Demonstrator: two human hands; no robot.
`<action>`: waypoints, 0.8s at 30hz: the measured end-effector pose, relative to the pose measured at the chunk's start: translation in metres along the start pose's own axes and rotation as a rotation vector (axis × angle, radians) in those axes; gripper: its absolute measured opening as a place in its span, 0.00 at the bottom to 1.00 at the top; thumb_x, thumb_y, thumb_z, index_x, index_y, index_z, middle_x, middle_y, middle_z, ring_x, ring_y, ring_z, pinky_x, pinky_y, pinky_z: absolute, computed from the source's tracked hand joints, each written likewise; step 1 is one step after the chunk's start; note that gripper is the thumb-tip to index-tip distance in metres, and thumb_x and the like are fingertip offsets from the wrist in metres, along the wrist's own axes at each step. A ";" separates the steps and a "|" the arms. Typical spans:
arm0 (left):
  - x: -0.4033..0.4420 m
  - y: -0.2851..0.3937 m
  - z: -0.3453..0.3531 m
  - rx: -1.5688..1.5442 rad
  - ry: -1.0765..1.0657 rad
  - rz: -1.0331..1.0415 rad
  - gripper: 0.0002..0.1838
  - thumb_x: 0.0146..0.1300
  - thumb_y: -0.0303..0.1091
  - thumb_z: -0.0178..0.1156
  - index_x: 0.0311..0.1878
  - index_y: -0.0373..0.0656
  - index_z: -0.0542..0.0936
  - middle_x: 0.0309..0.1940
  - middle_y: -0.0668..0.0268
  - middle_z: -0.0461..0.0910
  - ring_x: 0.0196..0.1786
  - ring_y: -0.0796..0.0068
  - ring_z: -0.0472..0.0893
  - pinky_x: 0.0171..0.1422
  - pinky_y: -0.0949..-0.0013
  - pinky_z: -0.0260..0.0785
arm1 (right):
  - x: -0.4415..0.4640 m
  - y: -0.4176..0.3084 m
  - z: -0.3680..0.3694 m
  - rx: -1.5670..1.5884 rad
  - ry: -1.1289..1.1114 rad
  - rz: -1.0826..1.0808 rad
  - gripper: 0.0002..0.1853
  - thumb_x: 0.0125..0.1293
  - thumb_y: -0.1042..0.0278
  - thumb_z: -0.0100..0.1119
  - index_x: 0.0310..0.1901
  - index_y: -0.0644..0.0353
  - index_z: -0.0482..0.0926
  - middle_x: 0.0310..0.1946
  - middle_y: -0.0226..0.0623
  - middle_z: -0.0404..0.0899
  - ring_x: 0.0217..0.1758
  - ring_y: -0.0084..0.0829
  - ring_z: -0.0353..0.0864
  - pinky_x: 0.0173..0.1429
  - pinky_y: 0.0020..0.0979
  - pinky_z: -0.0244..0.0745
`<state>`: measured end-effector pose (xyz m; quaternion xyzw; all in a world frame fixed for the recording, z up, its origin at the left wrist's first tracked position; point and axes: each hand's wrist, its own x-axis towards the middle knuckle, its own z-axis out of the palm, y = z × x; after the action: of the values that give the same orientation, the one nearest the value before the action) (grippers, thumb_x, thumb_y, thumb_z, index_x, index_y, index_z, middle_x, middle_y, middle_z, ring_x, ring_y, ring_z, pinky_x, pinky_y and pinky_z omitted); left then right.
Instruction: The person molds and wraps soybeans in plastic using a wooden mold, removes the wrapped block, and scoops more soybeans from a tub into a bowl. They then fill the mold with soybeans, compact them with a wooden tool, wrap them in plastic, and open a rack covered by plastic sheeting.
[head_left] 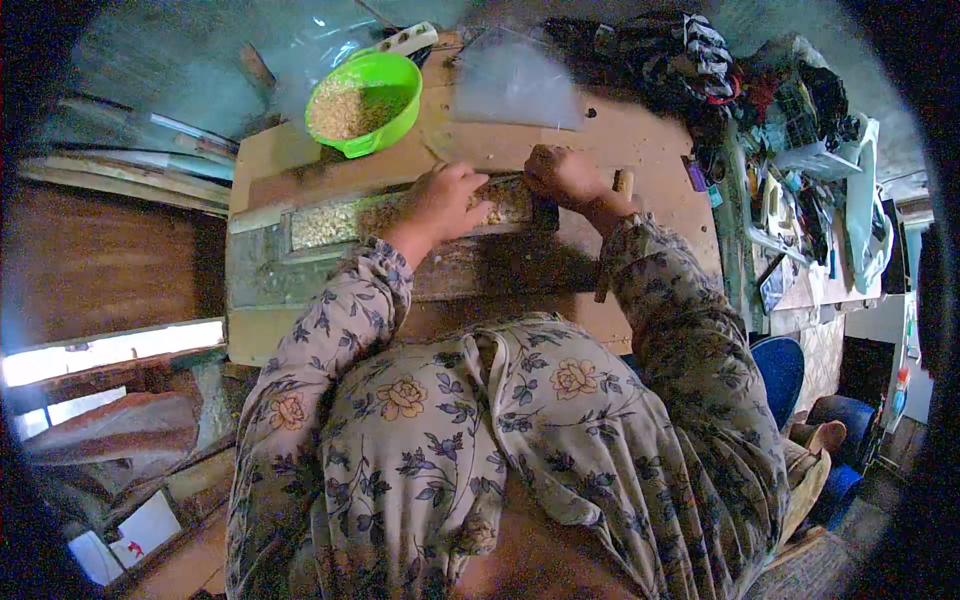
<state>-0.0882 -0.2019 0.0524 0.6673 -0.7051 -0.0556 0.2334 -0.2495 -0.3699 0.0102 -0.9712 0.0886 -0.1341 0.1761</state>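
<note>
A long, narrow wooden tray [368,250] lies across the work board, with pale, grain-like pieces [322,227] spread inside it. My left hand [448,203] is over the middle of the tray, fingers bent and somewhat apart, close to the pieces. At the tray's right end my right hand [566,180] is closed in a fist; whatever it may hold is hidden. Just right of that wrist a small wooden peg or handle [624,184] sticks up. Beyond the tray stands a bright green plastic bowl [392,70] containing more pale pieces.
A clear plastic bag or sheet [515,80] lies at the far side of the board [650,150]. Dark bundled cloth or bags [650,60] lie behind it. A cluttered side table [800,290] stands to the right, near a blue chair [777,372].
</note>
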 end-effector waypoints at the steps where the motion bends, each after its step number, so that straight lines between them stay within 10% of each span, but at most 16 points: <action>1: 0.002 0.004 -0.002 0.002 -0.002 0.001 0.19 0.47 0.41 0.60 0.40 0.40 0.77 0.35 0.57 0.74 0.41 0.56 0.73 0.46 0.59 0.67 | -0.001 0.000 0.001 -0.025 0.018 0.026 0.07 0.53 0.64 0.52 0.30 0.57 0.74 0.30 0.40 0.72 0.35 0.44 0.74 0.36 0.40 0.70; 17: 0.021 0.022 0.017 0.036 0.041 0.024 0.10 0.44 0.31 0.58 0.33 0.41 0.79 0.29 0.60 0.75 0.38 0.59 0.74 0.45 0.59 0.67 | -0.010 -0.024 -0.013 -0.035 0.044 0.314 0.08 0.53 0.64 0.52 0.30 0.58 0.74 0.32 0.41 0.72 0.36 0.44 0.73 0.38 0.41 0.69; 24: 0.024 0.014 0.020 0.034 0.090 0.030 0.07 0.45 0.30 0.56 0.30 0.43 0.79 0.29 0.60 0.75 0.36 0.58 0.75 0.41 0.59 0.68 | -0.015 -0.015 -0.009 -0.021 0.139 0.049 0.07 0.51 0.68 0.55 0.29 0.60 0.73 0.32 0.42 0.72 0.37 0.44 0.73 0.39 0.40 0.69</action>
<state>-0.1092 -0.2287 0.0462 0.6624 -0.7046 -0.0101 0.2542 -0.2648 -0.3558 0.0199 -0.9589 0.1256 -0.1959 0.1624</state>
